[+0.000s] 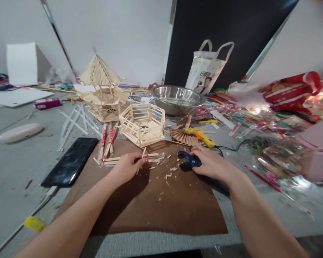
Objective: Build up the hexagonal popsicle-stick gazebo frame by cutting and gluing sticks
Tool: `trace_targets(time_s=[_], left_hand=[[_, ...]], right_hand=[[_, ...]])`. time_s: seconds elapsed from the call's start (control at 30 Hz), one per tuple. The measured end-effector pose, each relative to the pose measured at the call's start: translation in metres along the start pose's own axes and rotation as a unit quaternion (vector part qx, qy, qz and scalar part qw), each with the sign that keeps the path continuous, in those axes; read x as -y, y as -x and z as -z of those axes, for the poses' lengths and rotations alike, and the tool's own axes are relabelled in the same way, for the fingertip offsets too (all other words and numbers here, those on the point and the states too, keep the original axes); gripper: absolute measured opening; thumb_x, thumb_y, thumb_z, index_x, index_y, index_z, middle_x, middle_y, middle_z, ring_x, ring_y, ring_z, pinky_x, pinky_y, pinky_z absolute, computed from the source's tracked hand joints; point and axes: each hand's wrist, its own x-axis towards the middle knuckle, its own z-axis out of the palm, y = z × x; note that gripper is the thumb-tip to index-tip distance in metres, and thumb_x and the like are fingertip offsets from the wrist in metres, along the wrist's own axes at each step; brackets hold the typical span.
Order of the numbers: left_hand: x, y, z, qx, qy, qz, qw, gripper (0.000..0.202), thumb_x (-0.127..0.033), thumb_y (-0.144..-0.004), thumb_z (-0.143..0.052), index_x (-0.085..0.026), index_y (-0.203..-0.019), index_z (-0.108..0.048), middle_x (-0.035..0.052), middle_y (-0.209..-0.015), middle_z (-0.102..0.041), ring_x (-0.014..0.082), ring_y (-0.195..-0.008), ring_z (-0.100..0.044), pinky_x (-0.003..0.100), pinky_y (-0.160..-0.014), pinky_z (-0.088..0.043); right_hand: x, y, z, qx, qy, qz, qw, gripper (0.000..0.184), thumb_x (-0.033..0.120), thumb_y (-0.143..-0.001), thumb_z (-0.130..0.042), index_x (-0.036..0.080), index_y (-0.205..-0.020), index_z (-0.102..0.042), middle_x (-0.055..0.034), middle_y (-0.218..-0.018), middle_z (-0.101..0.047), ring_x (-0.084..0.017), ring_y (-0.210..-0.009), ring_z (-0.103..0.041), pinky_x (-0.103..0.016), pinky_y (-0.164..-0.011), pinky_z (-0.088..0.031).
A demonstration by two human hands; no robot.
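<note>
A short wooden stick is pinched between the fingertips of my left hand, tilted nearly upright above a brown sheet. My right hand grips a blue cutter low over the sheet's right side; its far part is hidden under the palm. Small cut stick pieces and crumbs lie between the hands. Just beyond the left hand are chopsticks with red-printed wrappers. A hexagonal stick frame with railings stands beyond the sheet's back edge.
Behind are a stick pavilion with pointed roof, a steel bowl and a paper bag. A yellow glue gun lies by a pleated fan. A phone is left, a pink-topped bottle right, near plastic wrappers.
</note>
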Motion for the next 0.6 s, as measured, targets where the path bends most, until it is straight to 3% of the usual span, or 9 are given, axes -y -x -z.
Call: trace_targets(time_s=[0.13,0.23,0.33,0.4,0.53,0.6], left_hand=[[0.000,-0.001,0.000,-0.005,-0.031,-0.005,0.999,0.030,-0.036,-0.078,-0.036,-0.017,-0.063,-0.054,-0.0010,-0.052,-0.052,0.0113,-0.049,-0.045,0.021,-0.047,-0.026],[0.000,-0.001,0.000,-0.002,-0.026,-0.008,1.000,0.031,-0.037,-0.078,-0.036,-0.017,-0.062,-0.054,-0.0011,-0.052,-0.052,0.0112,-0.049,-0.045,0.021,-0.047,-0.026],[0.000,0.000,0.000,-0.001,0.011,-0.006,1.000,0.032,-0.039,-0.077,-0.037,-0.017,-0.062,-0.055,-0.0014,-0.049,-0.051,0.0115,-0.047,-0.046,0.020,-0.047,-0.027],[0.001,0.000,-0.001,-0.002,0.046,-0.013,0.999,0.030,-0.039,-0.076,-0.038,-0.017,-0.065,-0.056,-0.0017,-0.049,-0.051,0.0115,-0.047,-0.046,0.020,-0.046,-0.028],[-0.001,0.001,-0.002,0.011,0.116,-0.014,0.993,0.028,-0.041,-0.074,-0.042,-0.018,-0.067,-0.056,-0.0021,-0.052,-0.054,0.0105,-0.045,-0.046,0.019,-0.044,-0.030],[-0.003,0.002,-0.003,0.029,0.164,0.009,0.986,0.030,-0.044,-0.074,-0.042,-0.017,-0.064,-0.054,-0.0026,-0.051,-0.051,0.0096,-0.042,-0.044,0.019,-0.041,-0.031]], right_hand=[[-0.006,0.002,0.004,0.035,-0.021,0.013,0.999,0.033,0.021,-0.061,-0.053,0.019,-0.093,-0.054,-0.0063,-0.100,-0.053,-0.020,-0.089,-0.050,-0.025,-0.075,-0.035],[-0.006,0.004,0.009,0.057,-0.044,0.011,0.997,0.035,0.030,-0.063,-0.057,0.020,-0.096,-0.055,-0.0065,-0.097,-0.056,-0.021,-0.090,-0.050,-0.027,-0.076,-0.036],[-0.008,0.005,0.016,0.017,-0.091,-0.002,0.996,0.031,0.041,-0.071,-0.048,0.021,-0.092,-0.058,-0.0054,-0.094,-0.060,-0.019,-0.086,-0.053,-0.028,-0.073,-0.037],[-0.013,0.002,0.022,-0.048,-0.102,-0.042,0.993,0.029,0.040,-0.077,-0.040,0.022,-0.086,-0.060,-0.0038,-0.088,-0.062,-0.018,-0.079,-0.055,-0.027,-0.068,-0.038],[-0.037,-0.019,0.032,-0.166,-0.029,-0.197,0.966,0.031,0.038,-0.077,-0.037,0.020,-0.085,-0.061,-0.0065,-0.084,-0.064,-0.020,-0.076,-0.056,-0.028,-0.063,-0.038],[-0.053,-0.035,0.033,-0.138,0.004,-0.246,0.959,0.032,0.037,-0.076,-0.038,0.018,-0.088,-0.062,-0.0092,-0.090,-0.063,-0.022,-0.080,-0.056,-0.029,-0.062,-0.037]])
